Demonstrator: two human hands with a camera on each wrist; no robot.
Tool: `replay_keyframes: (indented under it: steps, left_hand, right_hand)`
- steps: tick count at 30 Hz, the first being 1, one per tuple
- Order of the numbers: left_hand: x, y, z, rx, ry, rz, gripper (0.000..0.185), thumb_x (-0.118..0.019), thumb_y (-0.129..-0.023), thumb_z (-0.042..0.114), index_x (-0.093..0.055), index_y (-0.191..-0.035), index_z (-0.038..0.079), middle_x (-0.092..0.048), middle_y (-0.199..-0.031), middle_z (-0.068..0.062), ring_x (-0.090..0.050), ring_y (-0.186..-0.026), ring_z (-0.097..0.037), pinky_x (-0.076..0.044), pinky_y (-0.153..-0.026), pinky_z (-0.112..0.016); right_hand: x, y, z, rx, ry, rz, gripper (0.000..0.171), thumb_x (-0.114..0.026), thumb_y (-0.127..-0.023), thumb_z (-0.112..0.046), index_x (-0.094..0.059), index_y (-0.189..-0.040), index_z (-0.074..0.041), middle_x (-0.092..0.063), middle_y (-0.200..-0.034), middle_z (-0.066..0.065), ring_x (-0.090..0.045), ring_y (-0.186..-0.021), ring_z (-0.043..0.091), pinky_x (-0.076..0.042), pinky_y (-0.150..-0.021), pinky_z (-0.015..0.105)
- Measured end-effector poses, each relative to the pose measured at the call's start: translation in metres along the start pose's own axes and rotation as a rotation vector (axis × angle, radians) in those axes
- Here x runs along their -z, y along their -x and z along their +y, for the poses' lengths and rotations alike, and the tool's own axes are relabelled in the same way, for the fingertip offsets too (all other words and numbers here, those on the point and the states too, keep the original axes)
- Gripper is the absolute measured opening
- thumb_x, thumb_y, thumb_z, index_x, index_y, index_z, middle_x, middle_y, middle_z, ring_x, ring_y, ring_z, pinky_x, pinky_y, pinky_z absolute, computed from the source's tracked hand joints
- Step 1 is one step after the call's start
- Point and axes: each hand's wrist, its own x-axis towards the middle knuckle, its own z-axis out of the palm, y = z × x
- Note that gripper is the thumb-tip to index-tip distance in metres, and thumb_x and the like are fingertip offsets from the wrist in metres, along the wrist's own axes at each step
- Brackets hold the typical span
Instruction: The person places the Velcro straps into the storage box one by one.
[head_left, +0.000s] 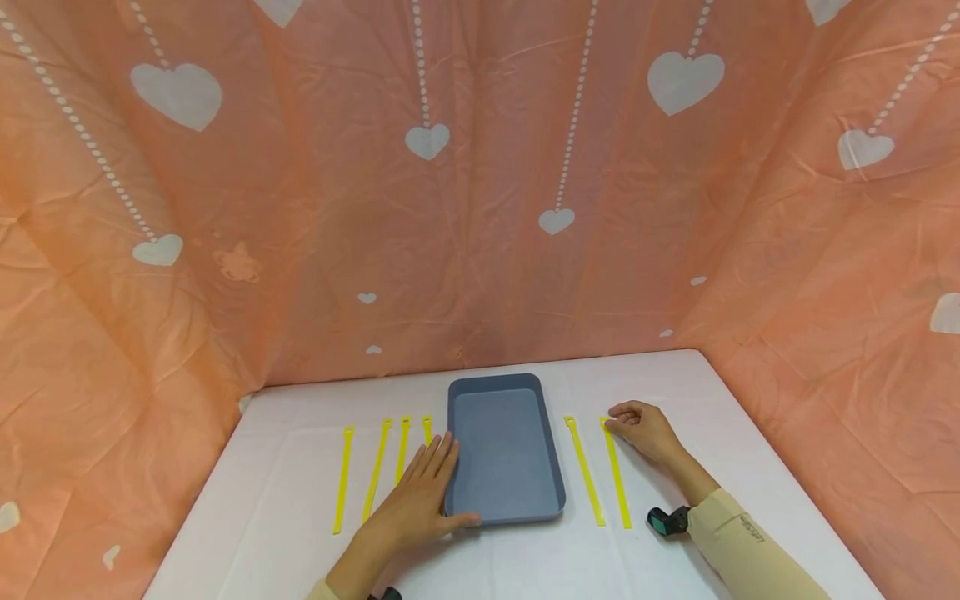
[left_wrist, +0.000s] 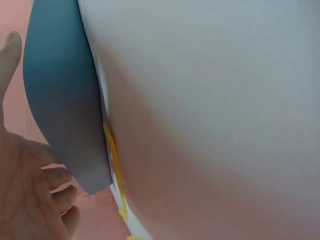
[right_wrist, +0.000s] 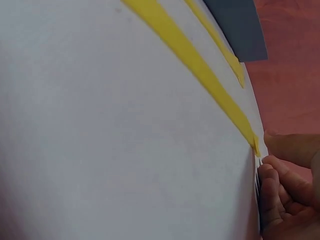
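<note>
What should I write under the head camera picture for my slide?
Left hand flat against a grey tray; right hand pinching a yellow strip.

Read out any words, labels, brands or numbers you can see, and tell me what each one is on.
Small dark print on the beige sleeve of the right arm: too small and blurred to read.
Gray tray, yellow strips, white table: no text.
Orange backdrop cloth: only white hearts and dotted lines, no words.
</note>
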Motion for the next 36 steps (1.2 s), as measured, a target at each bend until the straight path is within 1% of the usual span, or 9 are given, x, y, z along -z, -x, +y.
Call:
replay_keyframes:
  steps: [6,9,13,16,21,28,33,36]
  left_hand:
    - [-0.005,-0.003,0.000,0.008,-0.017,0.004,0.123,-0.064,-0.091,0.081,-0.022,-0.168,-0.005,-0.014,-0.177,-0.025,-0.013,-0.165,-0.039,-0.018,-0.133,-0.055]
    - [-0.005,-0.004,0.003,0.015,-0.019,-0.008,0.125,-0.063,-0.091,0.082,-0.020,-0.168,-0.006,-0.011,-0.178,-0.024,-0.011,-0.165,-0.039,-0.019,-0.133,-0.054]
    - [-0.005,-0.006,0.007,0.038,0.000,-0.024,0.126,-0.062,-0.090,0.084,-0.018,-0.169,-0.005,-0.009,-0.178,-0.023,-0.009,-0.166,-0.037,-0.019,-0.133,-0.055]
    - [-0.005,-0.007,0.010,0.053,0.009,-0.026,0.127,-0.064,-0.090,0.083,-0.018,-0.169,-0.005,-0.009,-0.178,-0.024,-0.008,-0.166,-0.037,-0.019,-0.133,-0.055]
    - [-0.007,-0.010,0.012,0.075,-0.011,-0.028,0.129,-0.064,-0.089,0.084,-0.016,-0.169,-0.005,-0.008,-0.178,-0.024,-0.007,-0.166,-0.038,-0.018,-0.133,-0.054]
    - [-0.009,-0.012,0.013,0.099,-0.013,-0.030,0.131,-0.064,-0.088,0.084,-0.013,-0.169,-0.005,-0.005,-0.178,-0.024,-0.005,-0.166,-0.038,-0.015,-0.134,-0.054]
    - [-0.010,-0.011,0.013,0.117,-0.025,-0.025,0.134,-0.064,-0.086,0.086,-0.013,-0.169,-0.005,-0.004,-0.178,-0.024,-0.005,-0.166,-0.038,-0.015,-0.134,-0.054]
    - [-0.011,-0.010,0.014,0.119,-0.021,-0.010,0.135,-0.067,-0.084,0.086,-0.015,-0.169,-0.006,-0.006,-0.178,-0.025,-0.007,-0.166,-0.039,-0.016,-0.133,-0.054]
  right_hand:
    - [-0.002,0.000,-0.003,-0.023,-0.008,0.014,0.027,-0.083,-0.094,-0.009,-0.073,-0.112,0.008,-0.067,-0.089,0.007,-0.057,-0.080,0.016,-0.047,-0.067,0.021]
    - [-0.003,0.000,-0.004,-0.053,-0.005,0.021,0.028,-0.084,-0.094,-0.011,-0.074,-0.113,0.007,-0.065,-0.089,0.007,-0.057,-0.081,0.017,-0.047,-0.068,0.022]
    - [-0.004,-0.001,-0.005,-0.065,-0.003,0.023,0.030,-0.084,-0.094,-0.012,-0.072,-0.113,0.008,-0.063,-0.090,0.008,-0.056,-0.081,0.018,-0.047,-0.068,0.024]
    - [-0.005,-0.001,-0.004,-0.069,-0.005,0.021,0.029,-0.084,-0.093,-0.011,-0.072,-0.112,0.008,-0.062,-0.089,0.008,-0.055,-0.081,0.018,-0.046,-0.067,0.024]
    - [-0.007,-0.002,-0.001,-0.068,-0.009,0.022,0.026,-0.084,-0.093,-0.009,-0.071,-0.109,0.007,-0.062,-0.089,0.007,-0.056,-0.081,0.018,-0.047,-0.068,0.024]
    - [-0.008,-0.002,-0.003,-0.061,0.029,0.034,0.023,-0.082,-0.093,-0.008,-0.070,-0.106,0.006,-0.060,-0.088,0.008,-0.054,-0.080,0.019,-0.045,-0.067,0.025]
    - [-0.009,-0.001,-0.004,-0.069,0.023,0.035,0.023,-0.083,-0.093,-0.008,-0.068,-0.104,0.005,-0.060,-0.088,0.008,-0.054,-0.080,0.019,-0.045,-0.067,0.024]
    - [-0.009,-0.001,-0.005,-0.069,0.013,0.038,0.023,-0.083,-0.092,-0.007,-0.066,-0.102,0.005,-0.060,-0.087,0.009,-0.054,-0.079,0.019,-0.045,-0.066,0.024]
